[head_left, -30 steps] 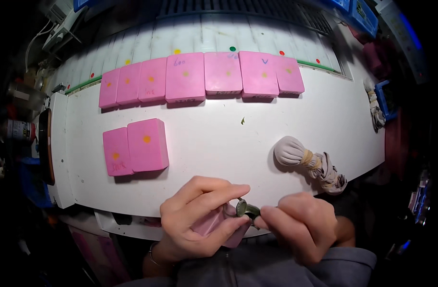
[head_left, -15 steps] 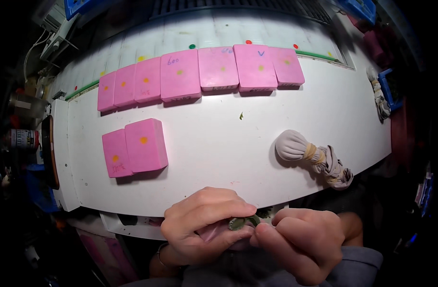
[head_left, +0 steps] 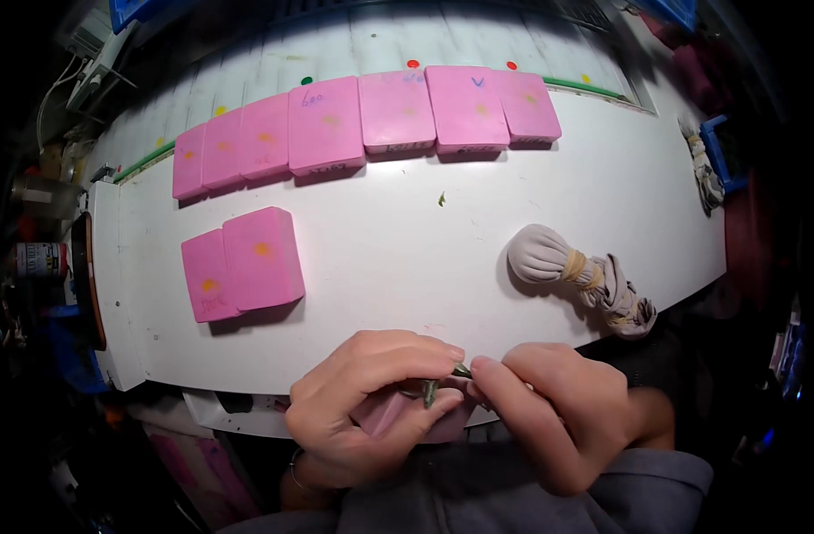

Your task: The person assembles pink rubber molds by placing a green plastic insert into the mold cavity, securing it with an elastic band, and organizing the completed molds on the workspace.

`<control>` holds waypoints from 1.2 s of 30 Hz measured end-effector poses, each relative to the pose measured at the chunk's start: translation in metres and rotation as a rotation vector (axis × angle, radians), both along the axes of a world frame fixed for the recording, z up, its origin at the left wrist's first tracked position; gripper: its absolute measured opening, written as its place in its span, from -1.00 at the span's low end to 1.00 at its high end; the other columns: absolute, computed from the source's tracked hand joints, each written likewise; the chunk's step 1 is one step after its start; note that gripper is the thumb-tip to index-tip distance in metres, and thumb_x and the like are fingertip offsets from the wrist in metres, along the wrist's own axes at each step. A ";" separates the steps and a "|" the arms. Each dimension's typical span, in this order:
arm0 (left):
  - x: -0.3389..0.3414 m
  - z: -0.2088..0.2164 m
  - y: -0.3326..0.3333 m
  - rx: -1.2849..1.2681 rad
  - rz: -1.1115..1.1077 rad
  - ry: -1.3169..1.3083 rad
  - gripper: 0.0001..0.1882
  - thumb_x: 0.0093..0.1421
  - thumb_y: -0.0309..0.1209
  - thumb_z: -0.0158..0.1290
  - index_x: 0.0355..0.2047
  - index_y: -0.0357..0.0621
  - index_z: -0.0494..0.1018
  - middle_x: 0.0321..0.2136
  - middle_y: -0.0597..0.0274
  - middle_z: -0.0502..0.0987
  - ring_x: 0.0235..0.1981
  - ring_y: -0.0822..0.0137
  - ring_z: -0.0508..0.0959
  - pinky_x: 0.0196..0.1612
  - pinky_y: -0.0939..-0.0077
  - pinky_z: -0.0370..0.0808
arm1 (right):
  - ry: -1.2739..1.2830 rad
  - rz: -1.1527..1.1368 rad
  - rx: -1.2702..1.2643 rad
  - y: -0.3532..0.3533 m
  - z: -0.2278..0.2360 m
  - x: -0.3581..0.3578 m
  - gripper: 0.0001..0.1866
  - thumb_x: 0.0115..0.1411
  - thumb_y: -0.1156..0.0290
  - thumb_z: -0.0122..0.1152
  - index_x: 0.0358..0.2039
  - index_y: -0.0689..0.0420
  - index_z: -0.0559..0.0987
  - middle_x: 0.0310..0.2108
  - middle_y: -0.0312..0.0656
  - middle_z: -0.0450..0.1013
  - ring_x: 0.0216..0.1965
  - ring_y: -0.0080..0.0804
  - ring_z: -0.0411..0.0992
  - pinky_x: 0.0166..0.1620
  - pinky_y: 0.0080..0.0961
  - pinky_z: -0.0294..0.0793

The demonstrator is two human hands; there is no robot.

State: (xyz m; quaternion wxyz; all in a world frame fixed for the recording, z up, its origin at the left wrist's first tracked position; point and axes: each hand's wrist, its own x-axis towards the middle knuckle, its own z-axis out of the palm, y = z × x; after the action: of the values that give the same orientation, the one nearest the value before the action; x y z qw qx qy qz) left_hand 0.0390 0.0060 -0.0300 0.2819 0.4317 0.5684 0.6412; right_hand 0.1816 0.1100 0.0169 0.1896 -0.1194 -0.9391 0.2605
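At the near table edge, my left hand [head_left: 358,378] curls with thumb and fingertips closed on a small dark green leaf-like piece [head_left: 431,392]. A pink block [head_left: 447,427] shows below and behind its thumb, partly covered by the fingers; whether the palm bears it I cannot tell. Close on the right, my right hand [head_left: 563,405] is closed, its fingertips pinched together right at the green piece's far end. What those fingers grip is mostly hidden.
Several pink blocks [head_left: 327,125] with coloured dots stand in a row at the back. A pair of pink blocks [head_left: 263,262] sits at left. A grey cloth bundle [head_left: 540,254] bound with tan bands lies at right. A green scrap [head_left: 442,199] lies mid-table.
Both hands have moved up slightly, away from my body. The green piece has turned from showing a broad rounded face to a narrower one. The view has shifted a little.
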 end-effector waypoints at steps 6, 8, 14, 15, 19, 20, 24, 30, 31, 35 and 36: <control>0.006 0.001 0.002 -0.008 0.071 0.207 -0.70 -0.18 -0.74 0.20 -0.37 -0.32 0.49 -0.45 0.14 0.54 -0.45 0.29 0.52 -0.44 0.54 0.48 | 0.112 -0.039 0.064 -0.001 -0.019 -0.001 -0.67 -0.15 0.60 0.19 -0.28 0.39 0.50 -0.52 -0.09 0.39 -0.60 -0.36 0.41 -0.58 -0.58 0.38; 0.007 0.001 0.003 0.010 0.089 0.266 -0.71 -0.18 -0.75 0.20 -0.38 -0.31 0.49 -0.46 0.16 0.54 -0.46 0.29 0.51 -0.46 0.53 0.47 | 0.189 -0.027 0.129 0.000 -0.022 0.001 -0.68 -0.20 0.57 0.17 -0.34 0.41 0.50 -0.56 -0.13 0.35 -0.63 -0.40 0.38 -0.64 -0.61 0.31; 0.004 0.004 0.003 -0.022 0.023 0.299 -0.74 -0.17 -0.76 0.15 -0.41 -0.29 0.48 -0.51 0.19 0.51 -0.47 0.27 0.50 -0.48 0.51 0.42 | -0.003 -0.082 -0.585 0.011 -0.013 0.003 -0.94 0.10 0.54 0.13 -0.43 0.26 0.52 -0.64 -0.24 0.32 -0.67 -0.46 0.31 -0.60 -0.57 0.29; 0.003 0.005 0.004 -0.043 -0.014 0.288 -0.74 -0.17 -0.76 0.14 -0.42 -0.28 0.48 -0.52 0.19 0.50 -0.48 0.27 0.49 -0.48 0.51 0.42 | -0.004 -0.084 -0.580 0.014 -0.012 0.004 -0.94 0.10 0.54 0.13 -0.43 0.26 0.52 -0.64 -0.24 0.32 -0.67 -0.46 0.31 -0.60 -0.57 0.29; 0.000 0.015 0.003 -0.185 -0.096 0.203 -0.74 -0.17 -0.75 0.15 -0.41 -0.25 0.50 -0.53 0.19 0.50 -0.49 0.28 0.50 -0.46 0.51 0.43 | -0.302 -0.167 -1.515 0.028 -0.009 0.008 -0.79 0.22 0.40 0.10 -0.44 0.29 0.54 -0.67 -0.41 0.36 -0.61 -0.77 0.22 -0.56 -0.68 0.17; -0.002 0.015 0.003 -0.179 -0.092 0.204 -0.74 -0.17 -0.75 0.15 -0.41 -0.25 0.50 -0.53 0.19 0.50 -0.49 0.28 0.50 -0.46 0.51 0.43 | -0.389 -0.121 -1.428 0.029 -0.010 0.009 -0.78 0.22 0.39 0.10 -0.45 0.29 0.54 -0.68 -0.39 0.36 -0.61 -0.74 0.23 -0.55 -0.67 0.18; -0.004 0.013 0.003 -0.156 -0.095 0.241 -0.78 -0.17 -0.70 0.23 -0.45 -0.32 0.51 -0.50 0.12 0.53 -0.50 0.40 0.51 -0.44 0.64 0.43 | -0.460 -0.064 -0.977 0.023 -0.020 0.021 -0.78 0.21 0.38 0.10 -0.46 0.29 0.55 -0.69 -0.27 0.37 -0.62 -0.66 0.29 -0.54 -0.60 0.24; 0.001 0.011 0.005 -0.131 -0.102 0.252 -0.79 -0.11 -0.64 0.21 -0.39 -0.27 0.54 -0.49 0.16 0.55 -0.49 0.34 0.53 -0.43 0.58 0.45 | -0.078 -0.150 -1.345 0.014 -0.015 0.015 -0.77 0.22 0.50 0.07 -0.12 0.29 0.47 -0.39 -0.23 0.49 -0.45 -0.66 0.43 -0.48 -0.78 0.39; 0.002 0.011 0.005 -0.142 -0.108 0.249 -0.79 -0.09 -0.60 0.21 -0.37 -0.21 0.55 -0.49 0.21 0.55 -0.49 0.30 0.53 -0.45 0.53 0.46 | -0.076 -0.147 -1.342 0.013 -0.017 0.013 -0.77 0.22 0.50 0.07 -0.12 0.29 0.47 -0.39 -0.23 0.49 -0.45 -0.66 0.43 -0.48 -0.78 0.39; 0.004 0.011 0.006 -0.152 -0.098 0.251 -0.77 -0.09 -0.60 0.21 -0.35 -0.21 0.55 -0.50 0.20 0.54 -0.51 0.30 0.52 -0.46 0.52 0.45 | -0.020 -0.156 -1.554 0.017 -0.029 0.010 -0.77 0.20 0.55 0.07 -0.15 0.39 0.45 -0.39 -0.15 0.47 -0.46 -0.62 0.43 -0.52 -0.76 0.40; 0.005 0.013 0.006 -0.160 -0.108 0.252 -0.79 -0.06 -0.61 0.20 -0.34 -0.24 0.56 -0.49 0.18 0.54 -0.50 0.35 0.52 -0.44 0.57 0.45 | -0.008 -0.145 -1.620 0.017 -0.029 0.011 -0.78 0.20 0.55 0.06 -0.17 0.40 0.45 -0.39 -0.13 0.47 -0.47 -0.61 0.43 -0.52 -0.75 0.40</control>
State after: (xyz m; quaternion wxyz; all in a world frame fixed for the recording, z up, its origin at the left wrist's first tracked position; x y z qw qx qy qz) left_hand 0.0440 0.0123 -0.0172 0.2758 0.5147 0.6246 0.5186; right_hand 0.1921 0.1271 -0.0126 0.0573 -0.2808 -0.4496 0.8460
